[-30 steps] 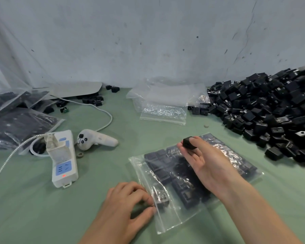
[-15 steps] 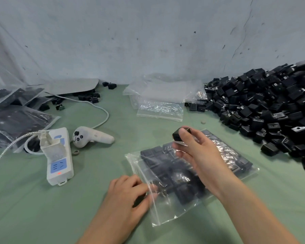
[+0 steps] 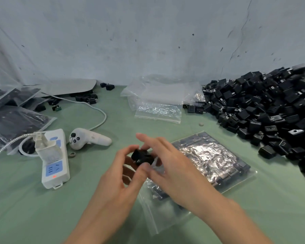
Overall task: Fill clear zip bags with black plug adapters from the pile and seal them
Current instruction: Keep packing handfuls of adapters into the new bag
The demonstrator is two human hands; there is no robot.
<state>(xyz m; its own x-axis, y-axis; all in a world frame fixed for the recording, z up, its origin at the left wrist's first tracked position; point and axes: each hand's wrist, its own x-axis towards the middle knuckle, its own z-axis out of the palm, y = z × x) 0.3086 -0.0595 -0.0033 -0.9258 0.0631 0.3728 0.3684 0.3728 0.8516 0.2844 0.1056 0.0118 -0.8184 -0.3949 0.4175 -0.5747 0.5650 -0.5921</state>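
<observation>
One black plug adapter point(image 3: 142, 156) is held above the table's middle, between both hands. My left hand point(image 3: 116, 180) curls its forefinger and thumb round the adapter from the left. My right hand point(image 3: 174, 169) pinches it from the right, one finger stretched out above. Under the right hand lies a clear zip bag point(image 3: 211, 159) holding several adapters, its open mouth towards me. The big pile of black adapters point(image 3: 271, 110) fills the right side against the wall.
A stack of empty clear bags point(image 3: 158, 104) lies at the back centre. A white power strip point(image 3: 54, 155), a white controller point(image 3: 90, 139) and a cable sit left of the hands. Filled bags point(image 3: 14, 118) lie at the far left. The cloth is green.
My right hand brought the adapter left and down. My left hand left the bag's mouth, rose and closed on the adapter.
</observation>
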